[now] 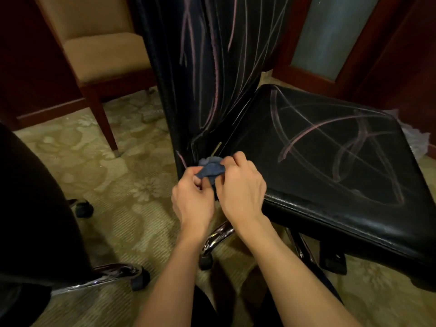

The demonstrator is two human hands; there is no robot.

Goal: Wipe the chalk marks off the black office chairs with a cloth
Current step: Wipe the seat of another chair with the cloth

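A black leather office chair stands in front of me, its seat (330, 161) and tall backrest (212, 67) crossed by pink chalk lines. Just in front of the corner where seat and backrest meet, I hold a small crumpled blue cloth (212, 169). My left hand (192, 199) pinches its lower left part, and my right hand (240, 185) grips its right side with curled fingers. The cloth is bunched up between both hands, close to a short chalk stroke on the backrest's lower edge.
A second black chair (28, 208) with a chrome base (106, 277) fills the left. A tan upholstered wooden chair (99, 48) stands at the back left. Patterned carpet (132, 175) covers the floor. Wooden panelling and a frosted panel (330, 31) are at the back right.
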